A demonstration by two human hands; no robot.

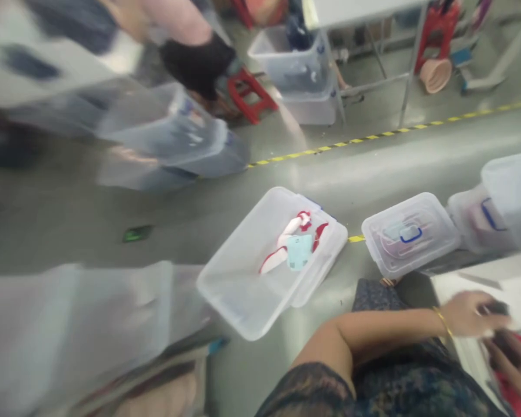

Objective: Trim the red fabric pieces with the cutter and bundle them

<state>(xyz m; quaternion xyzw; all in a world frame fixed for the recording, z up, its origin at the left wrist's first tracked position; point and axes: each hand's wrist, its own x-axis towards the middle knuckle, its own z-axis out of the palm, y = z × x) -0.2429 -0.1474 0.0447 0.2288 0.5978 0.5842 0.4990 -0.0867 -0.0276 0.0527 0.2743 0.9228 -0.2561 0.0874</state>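
Over at the lower right, the left hand (pixel 466 315), a gold bangle (pixel 441 320) on its wrist, was seen reaching across, while the right hand (pixel 514 368) was cut off by the frame's edge! A dark object (pixel 501 341) was held narrowly between them, but whether it was gripped could not be told through the blur, and its kind could not be made out. Beneath it, a white sheet (pixel 481 289) and something red (pixel 510 394) were spotted. Nearer the middle, a clear box (pixel 232 289) was seen on the floor (pixel 338 174), with a red-and-white item (pixel 290 243) and a pale blue piece (pixel 298 252) inside. Beside it sat a lidded box (pixel 410 234) with blue clips. Up top, a co-worker's black-gloved hand (pixel 197 65) was smeared by motion above a red stool (pixel 247 95)
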